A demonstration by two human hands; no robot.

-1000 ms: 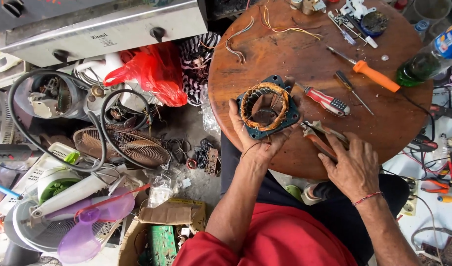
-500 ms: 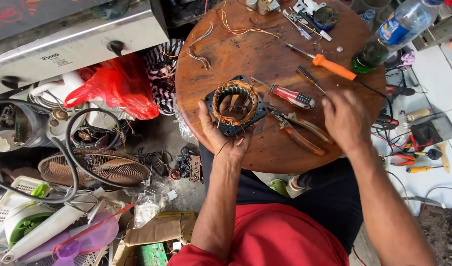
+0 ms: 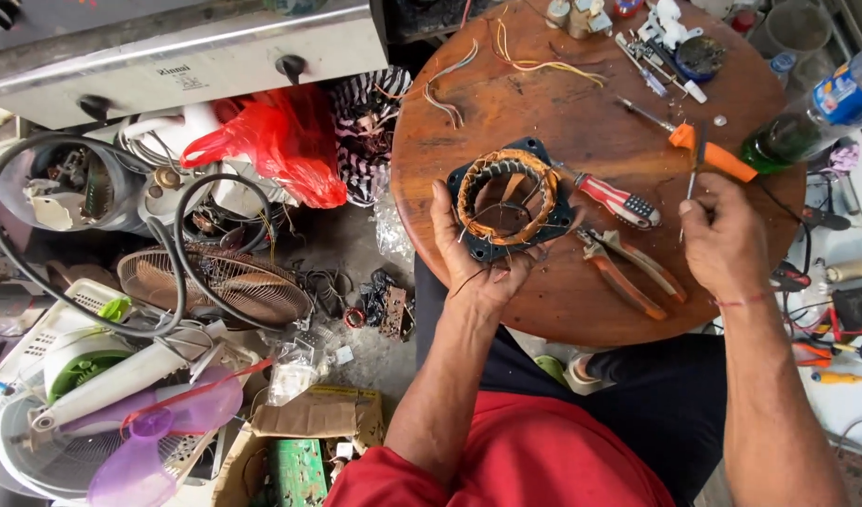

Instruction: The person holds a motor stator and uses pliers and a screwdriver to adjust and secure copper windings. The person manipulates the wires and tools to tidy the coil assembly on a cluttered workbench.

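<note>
Motor stator (image 3: 509, 202) with copper windings is cupped in the left hand (image 3: 478, 258) over the round wooden table (image 3: 543, 113). A thin tool (image 3: 695, 164) is pinched in the right hand (image 3: 726, 239), beside the orange-handled screwdriver (image 3: 703, 150).

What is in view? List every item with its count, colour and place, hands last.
Round wooden table: one, brown, upper centre.
Copper-wound motor stator: one, dark frame with orange coils, over the table's left edge.
Red-handled screwdriver: one, right of the stator.
Orange-handled pliers: one, on the table near its front edge.
Orange-handled screwdriver: one, table right.
Green glass bottle: one, table's right edge.
Red plastic bag: one, on the floor left of the table.
Fan grille: one, rusty, floor left.
Left hand: grip on the stator.
Right hand: pinching a thin metal tool.
</note>
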